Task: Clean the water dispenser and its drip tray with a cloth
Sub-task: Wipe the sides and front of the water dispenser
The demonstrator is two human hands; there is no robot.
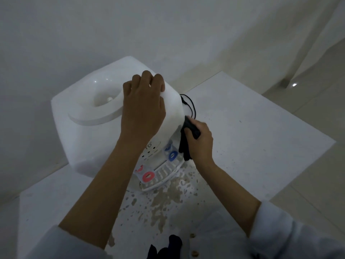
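Observation:
A white tabletop water dispenser point(87, 135) stands on a white table point(252, 139), its round bottle well open on top. My left hand point(143, 107) lies over its top right corner, fingers curled over the far edge. My right hand point(199, 141) grips a black cloth point(186, 144) and holds it against the dispenser's right side, near the front. Below are a blue tap point(172, 156), a red tap point(148, 177) and the slotted white drip tray point(164, 174).
A black power cord point(190, 105) loops behind the dispenser's right side. The table's paint is chipped in brown patches point(164, 199) in front of the tray. A dark object point(168, 247) hangs at the bottom edge. Pale floor tiles lie to the right.

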